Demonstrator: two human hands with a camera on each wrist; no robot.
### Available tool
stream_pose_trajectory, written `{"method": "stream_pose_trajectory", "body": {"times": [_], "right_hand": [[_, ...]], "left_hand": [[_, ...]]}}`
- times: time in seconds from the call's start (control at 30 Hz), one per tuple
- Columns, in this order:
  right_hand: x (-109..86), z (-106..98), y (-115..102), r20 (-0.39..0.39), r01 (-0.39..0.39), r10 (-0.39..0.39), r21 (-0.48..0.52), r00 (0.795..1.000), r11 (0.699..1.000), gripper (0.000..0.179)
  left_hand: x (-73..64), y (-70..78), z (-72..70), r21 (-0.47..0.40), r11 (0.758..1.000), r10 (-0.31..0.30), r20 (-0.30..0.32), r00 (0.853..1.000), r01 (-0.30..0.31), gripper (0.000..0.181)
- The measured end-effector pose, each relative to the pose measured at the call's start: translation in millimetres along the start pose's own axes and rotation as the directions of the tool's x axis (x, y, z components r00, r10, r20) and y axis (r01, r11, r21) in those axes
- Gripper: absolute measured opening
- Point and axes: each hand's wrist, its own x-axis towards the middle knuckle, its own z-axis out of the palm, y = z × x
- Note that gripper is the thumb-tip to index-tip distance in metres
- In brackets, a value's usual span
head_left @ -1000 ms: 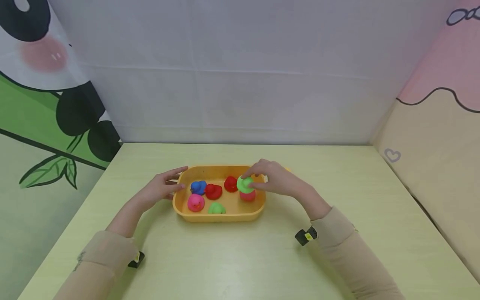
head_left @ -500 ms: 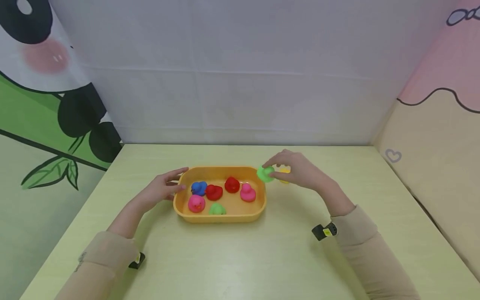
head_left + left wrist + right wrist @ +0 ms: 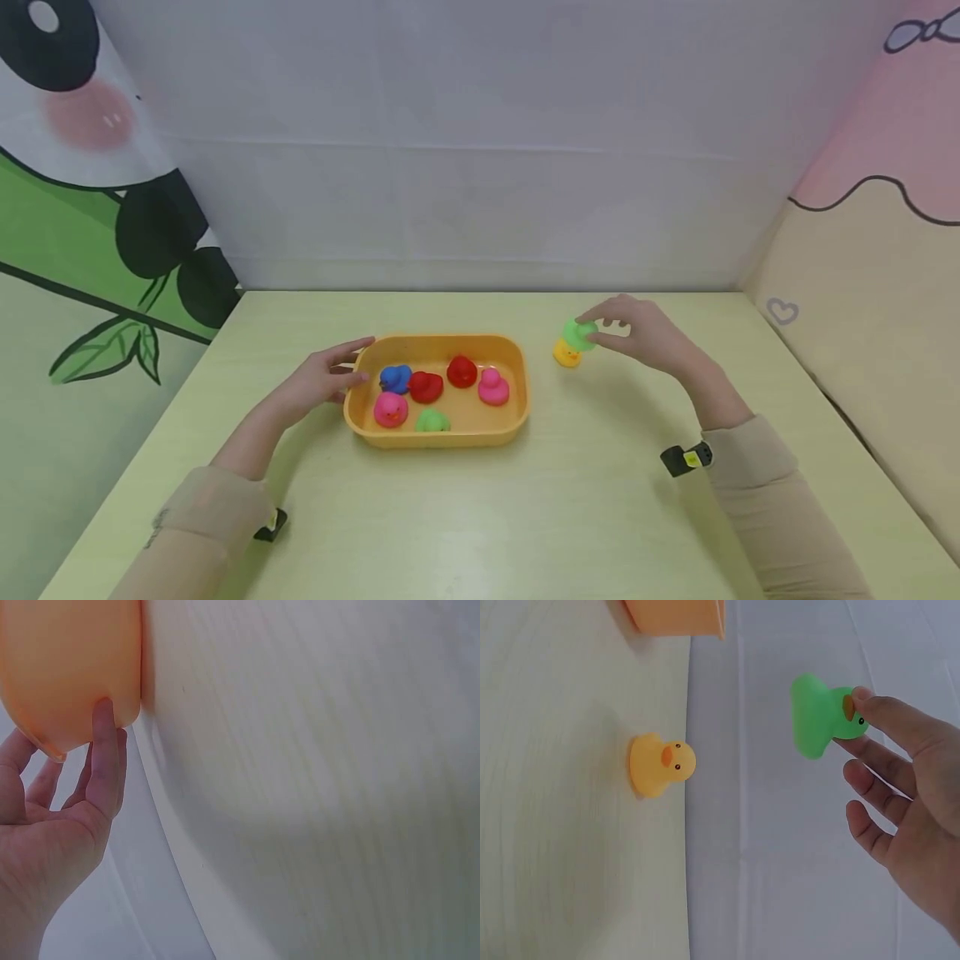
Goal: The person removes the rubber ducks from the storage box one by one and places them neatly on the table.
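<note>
My right hand (image 3: 637, 333) pinches a green rubber duck (image 3: 817, 716) between thumb and fingertips, lifted above the table to the right of the orange tray (image 3: 442, 441). Close by, a yellow rubber duck (image 3: 656, 766) sits on the table; in the head view the green one overlaps it. At the tray's left end my left hand (image 3: 324, 379) touches the rim and outer wall with fairly straight fingers, one fingertip on the orange wall (image 3: 60, 667) in the left wrist view. In the tray are two red ducks, two pink ducks, a blue duck (image 3: 395, 379) and another green duck (image 3: 432, 420).
The pale wooden table (image 3: 480, 517) runs back to a whitish cloth wall (image 3: 480, 208). Printed cloth panels stand on both sides. Each wrist wears a small dark camera, such as the right one (image 3: 686, 459).
My right hand has carried the green duck up out of the tray and rightward to beside the yellow duck, which has come into view. My left hand stays at the tray's end.
</note>
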Motion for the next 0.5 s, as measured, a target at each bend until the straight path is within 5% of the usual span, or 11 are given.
{"method": "stream_pose_trajectory", "body": {"times": [0.5], "right_hand": [[-13.1,9,46,-0.045,-0.129,0.127,-0.037,0.991,0.991,0.030]], "left_hand": [[-3.2,1.9,-2.4,0.015,1.000,-0.009,-0.004,1.000,0.009,0.063]]}}
